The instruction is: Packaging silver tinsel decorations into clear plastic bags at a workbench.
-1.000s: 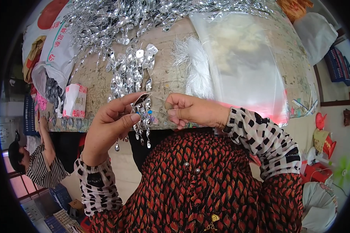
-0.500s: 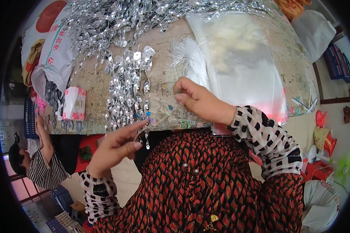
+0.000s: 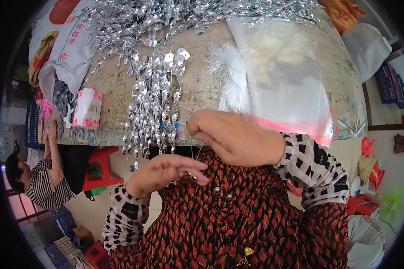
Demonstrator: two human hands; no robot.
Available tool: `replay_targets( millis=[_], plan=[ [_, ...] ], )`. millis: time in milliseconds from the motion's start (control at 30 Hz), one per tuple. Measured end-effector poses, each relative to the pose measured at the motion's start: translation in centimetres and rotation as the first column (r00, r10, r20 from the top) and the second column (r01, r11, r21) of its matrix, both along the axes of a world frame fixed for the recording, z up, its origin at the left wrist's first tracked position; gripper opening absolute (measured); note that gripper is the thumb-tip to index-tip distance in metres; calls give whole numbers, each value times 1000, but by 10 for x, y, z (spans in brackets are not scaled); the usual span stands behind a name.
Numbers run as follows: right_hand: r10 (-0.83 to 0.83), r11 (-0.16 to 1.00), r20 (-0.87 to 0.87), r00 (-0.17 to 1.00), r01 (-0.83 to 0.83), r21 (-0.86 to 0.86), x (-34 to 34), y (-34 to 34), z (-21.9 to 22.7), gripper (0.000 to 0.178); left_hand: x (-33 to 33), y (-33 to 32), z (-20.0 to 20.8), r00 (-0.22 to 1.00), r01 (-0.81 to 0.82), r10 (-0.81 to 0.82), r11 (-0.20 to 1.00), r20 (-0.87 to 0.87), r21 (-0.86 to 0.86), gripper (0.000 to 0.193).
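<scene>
In front of my body, past the table's near edge, my two hands work close together. My right hand (image 3: 233, 136) is closed in a pinch on a thin pale thread (image 3: 199, 152). The thread runs down to the fingers of my left hand (image 3: 164, 174), which points right, palm partly up. A small shiny silver piece (image 3: 192, 176) shows between the left fingers; most of it is hidden. Just beyond, a row of twisted silver strips (image 3: 150, 98) with flat tabs lies on the table, their lower ends over its edge. A bundle of white thread (image 3: 234, 85) lies beyond my right hand.
A large heap of silver strips (image 3: 179, 18) covers the far side of the table (image 3: 193, 85). Clear plastic bags (image 3: 292, 89) lie at right. A pink-and-white tissue box (image 3: 89, 109) and white sack (image 3: 72, 42) sit left. Another person (image 3: 45, 175) works at far left, by a red stool (image 3: 102, 168).
Both hands have drawn nearer my body and each other. My right hand has come down from over the table; my left has moved right, away from the strips' ends.
</scene>
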State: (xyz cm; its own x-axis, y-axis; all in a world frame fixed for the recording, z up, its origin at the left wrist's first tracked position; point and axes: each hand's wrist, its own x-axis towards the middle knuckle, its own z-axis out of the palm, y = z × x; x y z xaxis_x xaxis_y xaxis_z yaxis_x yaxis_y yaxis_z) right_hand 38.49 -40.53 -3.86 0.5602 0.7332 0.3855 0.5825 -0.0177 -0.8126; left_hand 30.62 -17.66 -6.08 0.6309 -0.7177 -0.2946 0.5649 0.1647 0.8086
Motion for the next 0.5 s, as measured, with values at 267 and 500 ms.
replay_targets(
  millis=[267,500],
  plan=[
    [-183,976,101,978,168,142,-10,0,-4,14,16,-20,3,935,-191,113,959,-337,-210,39],
    [-307,931,-159,938,331,156,-22,-1,-19,6,15,-27,20,871,-371,390,921,-298,121,14]
  ],
)
